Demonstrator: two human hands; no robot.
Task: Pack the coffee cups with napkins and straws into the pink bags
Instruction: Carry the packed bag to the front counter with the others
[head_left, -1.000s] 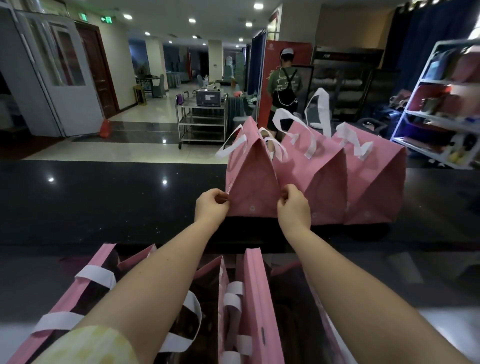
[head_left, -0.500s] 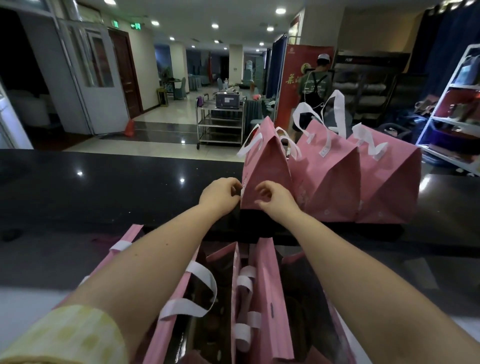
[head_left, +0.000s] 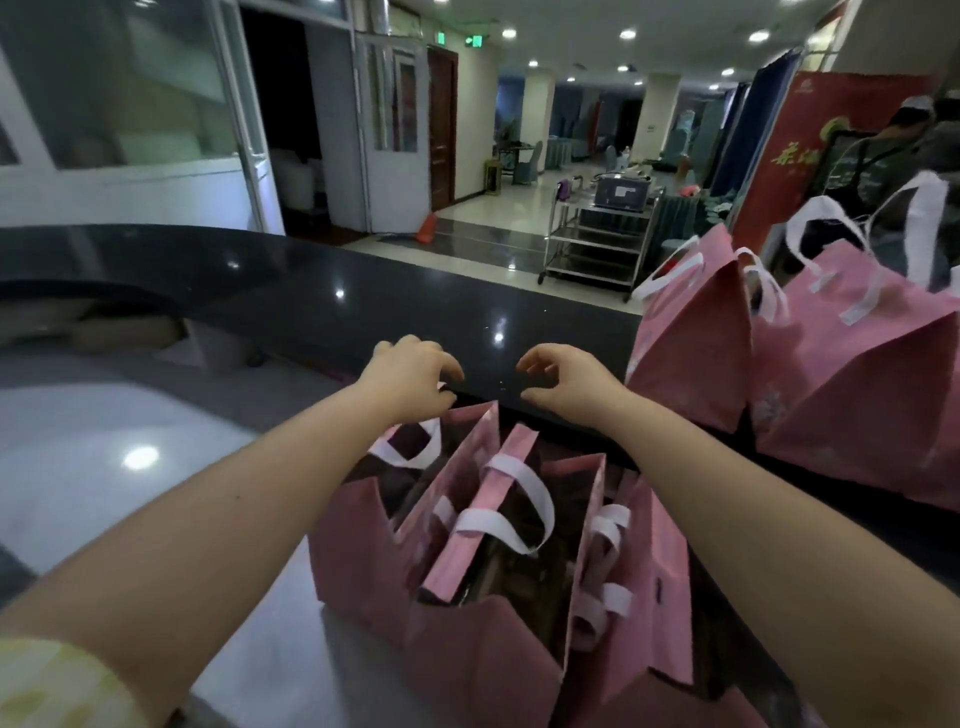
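Several open pink bags (head_left: 467, 649) with white handles stand side by side on the low grey counter right below me; their insides are dark and I cannot see cups, napkins or straws. Closed pink bags (head_left: 696, 338) with white ribbon handles stand in a row on the raised black counter (head_left: 311, 306) at the right. My left hand (head_left: 410, 374) and my right hand (head_left: 566, 379) hover above the far edge of the open bags, fingers curled and apart, holding nothing. The right hand is just left of the nearest closed bag.
The grey counter (head_left: 104, 457) spreads to the left. Beyond the black counter are a metal trolley (head_left: 602, 234), a red banner (head_left: 810, 150) and a person (head_left: 893, 156) standing at the far right. White doors are at the back left.
Both hands have let go of the nearest closed pink bag and moved left and back toward the open bags. My view has swung to the left, so the closed bags now sit at the right.
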